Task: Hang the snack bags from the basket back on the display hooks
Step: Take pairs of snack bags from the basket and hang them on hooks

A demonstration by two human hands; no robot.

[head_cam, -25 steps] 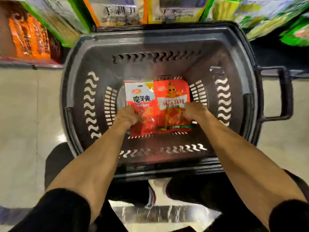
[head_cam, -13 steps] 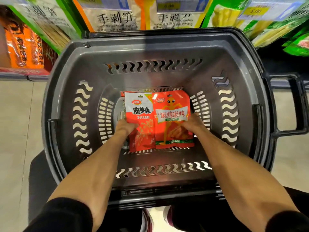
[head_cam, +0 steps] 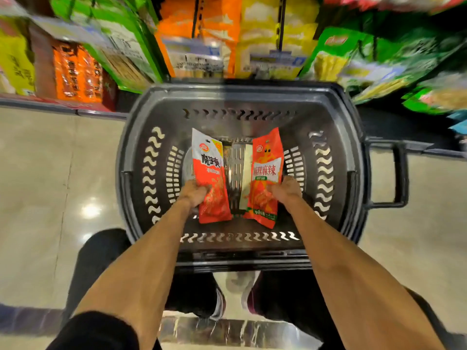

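a single wide-angle view, worn on the person's head, looks steeply down and slightly forward. it sits close above the dark grey plastic shopping basket with wavy slots (head_cam: pixel 326 157), which fills the middle of the frame, its open top facing the lens. both bare forearms run up from the bottom corners, so the view looks along them from the shoulders. the glossy beige tiled floor (head_cam: pixel 45 173) spreads on either side of the basket. along the top edge the blurred shelf of green, orange and yellow hanging packets (head_cam: pixel 202 46) bends with the lens distortion, farther off than the basket.
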